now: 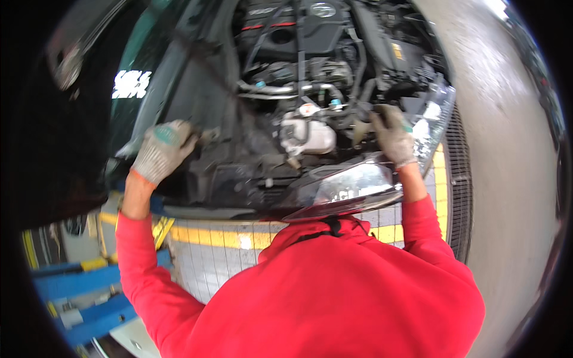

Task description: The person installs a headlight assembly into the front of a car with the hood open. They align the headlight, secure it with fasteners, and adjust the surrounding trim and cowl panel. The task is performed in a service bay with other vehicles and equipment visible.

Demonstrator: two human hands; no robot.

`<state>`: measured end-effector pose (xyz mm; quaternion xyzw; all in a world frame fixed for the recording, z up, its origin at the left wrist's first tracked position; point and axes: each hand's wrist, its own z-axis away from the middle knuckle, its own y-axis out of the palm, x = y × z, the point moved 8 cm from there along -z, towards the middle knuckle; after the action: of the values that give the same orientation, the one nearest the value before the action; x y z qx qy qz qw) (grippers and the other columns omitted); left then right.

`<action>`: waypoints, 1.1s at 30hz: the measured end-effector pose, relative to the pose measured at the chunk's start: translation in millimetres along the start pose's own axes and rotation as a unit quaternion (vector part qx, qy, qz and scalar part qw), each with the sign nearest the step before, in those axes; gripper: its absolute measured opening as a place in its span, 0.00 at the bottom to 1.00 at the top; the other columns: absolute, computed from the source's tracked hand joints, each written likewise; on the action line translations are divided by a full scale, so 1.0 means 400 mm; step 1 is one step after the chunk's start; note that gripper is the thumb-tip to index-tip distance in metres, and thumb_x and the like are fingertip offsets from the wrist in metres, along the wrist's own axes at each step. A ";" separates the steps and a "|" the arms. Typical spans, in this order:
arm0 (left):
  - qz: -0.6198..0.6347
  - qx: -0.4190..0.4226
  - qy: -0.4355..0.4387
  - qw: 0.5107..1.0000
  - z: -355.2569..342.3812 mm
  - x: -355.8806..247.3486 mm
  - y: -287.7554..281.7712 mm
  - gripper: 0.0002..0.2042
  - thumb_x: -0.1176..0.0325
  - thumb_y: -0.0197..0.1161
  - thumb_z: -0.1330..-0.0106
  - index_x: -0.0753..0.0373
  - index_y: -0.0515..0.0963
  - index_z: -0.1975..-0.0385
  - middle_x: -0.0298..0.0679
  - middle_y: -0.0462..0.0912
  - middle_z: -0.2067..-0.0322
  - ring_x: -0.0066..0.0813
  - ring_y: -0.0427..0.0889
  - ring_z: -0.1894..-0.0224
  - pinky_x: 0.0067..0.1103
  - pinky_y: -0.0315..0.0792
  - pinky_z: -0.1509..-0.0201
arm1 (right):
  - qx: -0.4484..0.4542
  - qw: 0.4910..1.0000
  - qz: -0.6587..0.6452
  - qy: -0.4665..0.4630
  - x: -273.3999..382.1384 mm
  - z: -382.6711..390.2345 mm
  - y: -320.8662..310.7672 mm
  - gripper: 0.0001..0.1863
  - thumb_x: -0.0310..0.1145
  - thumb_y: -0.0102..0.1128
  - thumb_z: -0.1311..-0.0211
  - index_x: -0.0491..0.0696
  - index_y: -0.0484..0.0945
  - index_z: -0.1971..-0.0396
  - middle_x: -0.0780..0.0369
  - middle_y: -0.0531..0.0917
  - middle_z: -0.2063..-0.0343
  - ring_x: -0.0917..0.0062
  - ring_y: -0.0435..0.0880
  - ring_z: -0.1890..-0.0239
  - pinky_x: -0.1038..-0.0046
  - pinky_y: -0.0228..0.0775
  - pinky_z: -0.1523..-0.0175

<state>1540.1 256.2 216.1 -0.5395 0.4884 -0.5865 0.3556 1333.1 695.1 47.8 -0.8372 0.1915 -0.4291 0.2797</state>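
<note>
Both my hands wear pale knitted work gloves with greenish patches, and both are over an open engine bay. My left hand [167,149] is at the left side by the windshield, its fingers curled together beside a small metal bracket [209,136]. Whether it grips anything there is hidden. My right hand [394,134] is at the right side, behind the headlight [430,119], with its fingers bent down among dark parts. What they hold, if anything, does not show. Between the hands stands a white coolant reservoir [310,137]. A yellowish plastic part [359,132] lies just left of my right fingers.
A black engine cover [298,30] with red accents fills the far middle. Silvery pipes [268,90] cross in front of it. The glossy fender edge [334,206] lies against my front. A blue lift arm [71,283] stands lower left, and a floor grate [459,185] runs at the right.
</note>
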 end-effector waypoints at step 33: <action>0.178 -0.272 -0.337 0.884 0.221 -0.036 -0.033 0.14 0.56 0.70 0.23 0.59 0.88 0.48 0.43 0.93 0.54 0.44 0.94 0.52 0.36 0.87 0.48 | 0.599 0.733 -0.306 -0.095 0.888 -0.144 0.531 0.30 0.49 0.66 0.17 0.45 0.80 0.26 0.65 0.87 0.66 0.82 0.82 0.68 0.75 0.75 0.66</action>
<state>1630.7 256.5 219.5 -0.6846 0.5670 -0.1402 0.4361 1466.6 314.9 158.0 -0.5457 -0.3996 -0.4361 0.5936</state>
